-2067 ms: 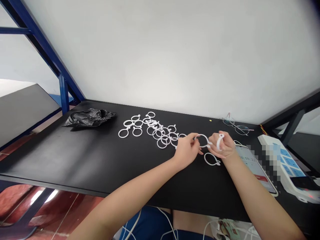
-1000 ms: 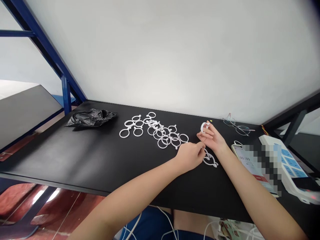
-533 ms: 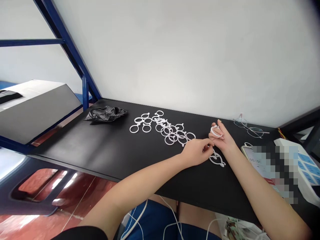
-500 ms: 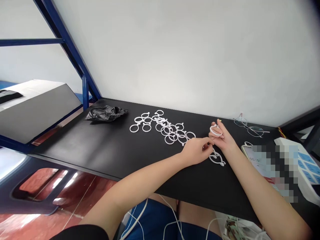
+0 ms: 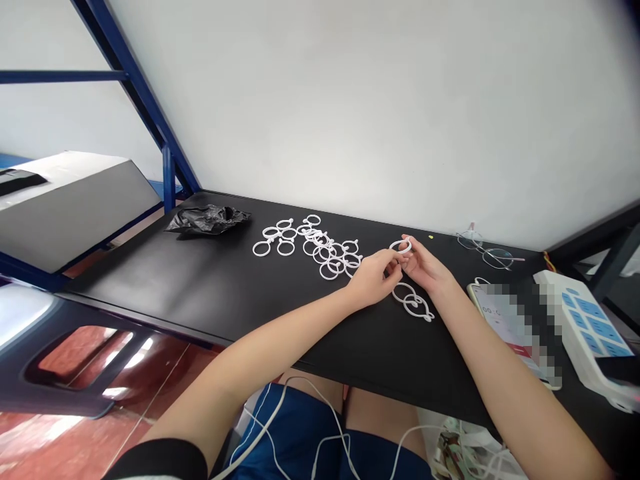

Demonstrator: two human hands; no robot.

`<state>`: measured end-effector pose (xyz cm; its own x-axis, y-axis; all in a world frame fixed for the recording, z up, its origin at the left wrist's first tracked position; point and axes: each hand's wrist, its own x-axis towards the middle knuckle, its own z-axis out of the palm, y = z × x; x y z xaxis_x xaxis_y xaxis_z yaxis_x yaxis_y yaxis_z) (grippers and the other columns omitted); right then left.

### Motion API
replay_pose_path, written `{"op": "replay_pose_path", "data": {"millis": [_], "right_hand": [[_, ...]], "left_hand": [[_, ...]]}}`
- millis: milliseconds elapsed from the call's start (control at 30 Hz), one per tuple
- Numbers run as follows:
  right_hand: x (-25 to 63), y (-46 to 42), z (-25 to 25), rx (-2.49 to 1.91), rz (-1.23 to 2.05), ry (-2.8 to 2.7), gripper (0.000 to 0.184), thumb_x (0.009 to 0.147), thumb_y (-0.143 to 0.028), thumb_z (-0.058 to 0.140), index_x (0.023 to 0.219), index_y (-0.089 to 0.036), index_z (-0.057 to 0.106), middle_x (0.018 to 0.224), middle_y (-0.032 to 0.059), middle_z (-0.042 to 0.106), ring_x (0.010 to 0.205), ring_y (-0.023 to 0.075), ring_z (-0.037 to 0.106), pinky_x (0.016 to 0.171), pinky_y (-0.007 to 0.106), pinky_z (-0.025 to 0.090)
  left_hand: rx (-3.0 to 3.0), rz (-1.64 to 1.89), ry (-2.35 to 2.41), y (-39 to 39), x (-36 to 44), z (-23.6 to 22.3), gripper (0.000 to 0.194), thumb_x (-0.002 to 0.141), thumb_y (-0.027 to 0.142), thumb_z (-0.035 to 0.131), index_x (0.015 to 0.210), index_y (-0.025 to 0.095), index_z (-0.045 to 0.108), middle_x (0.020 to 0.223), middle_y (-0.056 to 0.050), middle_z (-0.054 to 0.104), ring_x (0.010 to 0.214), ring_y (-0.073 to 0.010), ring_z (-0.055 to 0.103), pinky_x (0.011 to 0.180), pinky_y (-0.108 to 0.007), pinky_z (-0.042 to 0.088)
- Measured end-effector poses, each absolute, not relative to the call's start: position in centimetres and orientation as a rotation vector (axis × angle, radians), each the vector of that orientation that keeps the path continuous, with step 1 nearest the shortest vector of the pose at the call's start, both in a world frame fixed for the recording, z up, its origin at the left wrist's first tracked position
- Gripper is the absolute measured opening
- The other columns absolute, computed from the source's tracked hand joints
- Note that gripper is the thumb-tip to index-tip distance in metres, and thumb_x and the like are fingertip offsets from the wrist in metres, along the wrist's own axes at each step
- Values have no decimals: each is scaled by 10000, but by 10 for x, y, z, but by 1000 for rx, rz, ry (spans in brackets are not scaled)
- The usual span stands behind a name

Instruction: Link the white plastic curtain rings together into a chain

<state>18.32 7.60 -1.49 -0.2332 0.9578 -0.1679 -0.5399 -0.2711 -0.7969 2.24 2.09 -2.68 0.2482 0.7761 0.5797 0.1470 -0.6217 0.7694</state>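
Observation:
Several white plastic rings (image 5: 320, 248) lie scattered on the black table (image 5: 210, 293). My left hand (image 5: 371, 277) and my right hand (image 5: 424, 266) meet just right of that pile, fingers pinched together on one white ring (image 5: 401, 246) held above the table. Two linked white rings (image 5: 413, 301) lie flat on the table right below and between my hands.
A crumpled black plastic bag (image 5: 207, 218) lies at the table's far left. Wire-framed glasses (image 5: 484, 248) rest near the wall at right. A phone (image 5: 515, 327) and a white power strip (image 5: 585, 333) sit at the right edge. Blue steel frame (image 5: 150, 120) rises at left.
The ring first held between both hands now lies on the table joined to another. My right hand has brought the ring from its fingers to my left hand's fingertips.

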Motion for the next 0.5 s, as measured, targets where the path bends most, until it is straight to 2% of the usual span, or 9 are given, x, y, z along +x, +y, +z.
{"op": "replay_pose_path", "data": {"millis": [100,267,433,500], "right_hand": [[184,77,-19,-812,1742,-793,239,663,-270,820,826,-171,677,663,-63,655,556,36,587,590,153,539],[187,77,-21,-855,1725,-826,112,699,-224,766,771,-187,689,596,-54,648,546,49,595,580,156,524],[185,75,-18,-871,1722,-794,112,656,-216,786,692,-183,685,591,-46,664,542,56,596,568,161,524],[185,75,-18,-868,1704,-779,121,654,-224,792,719,-191,696,609,-43,676,547,61,603,566,162,525]], "left_hand": [[1931,1437,839,22,22,-26,153,860,147,476,991,175,551,919,-43,608,790,-115,598,654,-212,505],[1866,1499,873,22,23,-25,141,855,146,502,992,178,516,897,-33,576,806,-114,586,730,-245,513],[1832,1476,904,20,22,-21,117,863,164,518,972,193,484,898,-24,569,807,-116,585,731,-254,502],[1809,1446,906,18,22,-17,94,874,193,530,947,196,471,889,-21,562,810,-120,584,745,-267,502]]}}
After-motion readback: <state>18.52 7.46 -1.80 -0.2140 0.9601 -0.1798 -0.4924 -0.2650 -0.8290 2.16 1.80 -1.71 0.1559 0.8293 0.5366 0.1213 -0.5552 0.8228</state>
